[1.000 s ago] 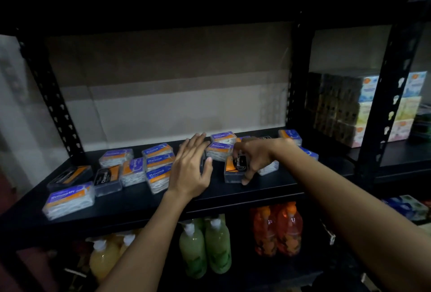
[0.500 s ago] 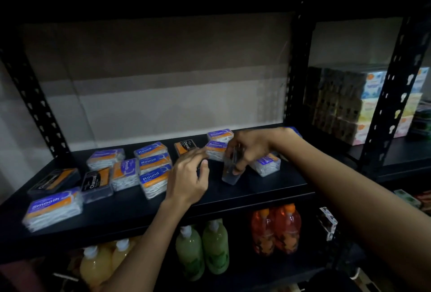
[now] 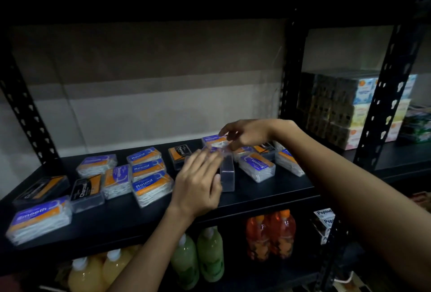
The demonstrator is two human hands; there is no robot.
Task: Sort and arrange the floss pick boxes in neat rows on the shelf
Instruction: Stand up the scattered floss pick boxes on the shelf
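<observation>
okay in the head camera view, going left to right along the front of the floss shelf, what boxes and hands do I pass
Smooth box → Charcoal box → front Round box → left hand → clear box standing on edge → Smooth box lying flat. The right hand reaches in farther back, over another Smooth box.

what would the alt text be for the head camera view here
Two bare hands sort floss pick boxes on a dark metal shelf: the right hand pinches a blue box at the back, and the left hand reaches toward a dark box standing on edge. More boxes lie left; soap bottles stand below.
</observation>
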